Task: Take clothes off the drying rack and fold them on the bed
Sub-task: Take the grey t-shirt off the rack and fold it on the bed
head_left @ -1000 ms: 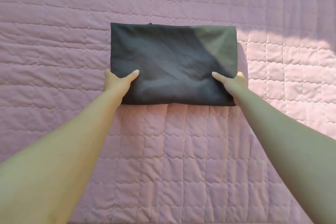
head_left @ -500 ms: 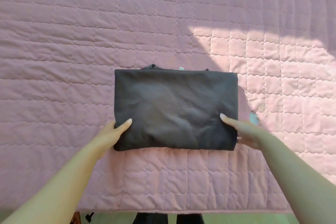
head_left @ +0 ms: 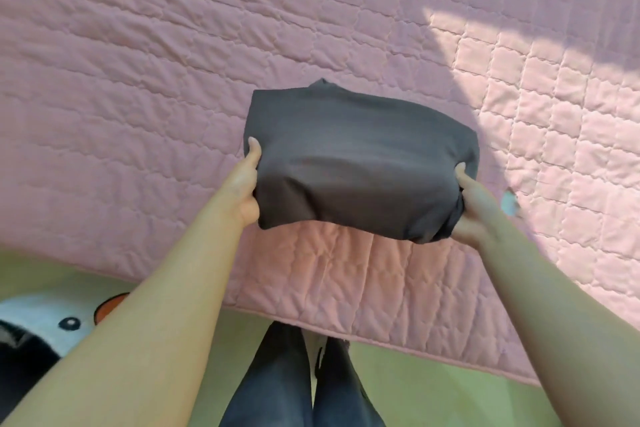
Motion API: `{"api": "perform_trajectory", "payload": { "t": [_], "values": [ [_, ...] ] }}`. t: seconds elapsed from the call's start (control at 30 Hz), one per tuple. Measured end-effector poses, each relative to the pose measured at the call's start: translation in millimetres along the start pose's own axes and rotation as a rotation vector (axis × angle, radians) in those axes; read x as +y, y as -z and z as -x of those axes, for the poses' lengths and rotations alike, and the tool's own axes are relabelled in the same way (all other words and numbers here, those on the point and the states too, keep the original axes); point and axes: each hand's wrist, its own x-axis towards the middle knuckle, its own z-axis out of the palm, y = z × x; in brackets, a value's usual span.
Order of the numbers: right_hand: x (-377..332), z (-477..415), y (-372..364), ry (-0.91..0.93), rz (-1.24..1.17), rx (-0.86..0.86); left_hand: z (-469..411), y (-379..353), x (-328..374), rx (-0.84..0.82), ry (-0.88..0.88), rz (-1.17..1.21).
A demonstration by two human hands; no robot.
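Note:
A folded dark grey garment [head_left: 360,163] is lifted off the pink quilted bed [head_left: 173,62], sagging a little in the middle. My left hand [head_left: 244,189] grips its left edge, thumb on top and fingers underneath. My right hand [head_left: 472,215] grips its right edge the same way, bunching the cloth there. The drying rack is out of view.
The bed's near edge [head_left: 346,319] runs across the lower part of the view. Below it lie a green floor [head_left: 450,392], my dark-trousered legs [head_left: 298,381], and at the lower left a white, black and orange soft item [head_left: 52,322].
The folded garment, which lay flat on the bed, has been pulled toward me and raised off the quilt by both hands. The view has tilted down, showing the bed edge and floor.

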Motion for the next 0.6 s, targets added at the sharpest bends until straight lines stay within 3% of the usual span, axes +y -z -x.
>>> {"api": "perform_trajectory", "payload": {
  "t": [0.17, 0.4, 0.6],
  "values": [
    [16.9, 41.3, -22.9, 0.013, 0.111, -0.159, 66.3, 56.1, -32.9, -0.003, -0.066, 0.243],
    [78.0, 92.2, -93.1, -0.081, 0.282, -0.267, 144.6, 160.5, -88.0, 0.17, -0.126, 0.482],
    [171.6, 137.4, -192.1, -0.172, 0.531, -0.395, 208.7, 285.3, -136.9, 0.343, -0.183, 0.696]
  ]
}}
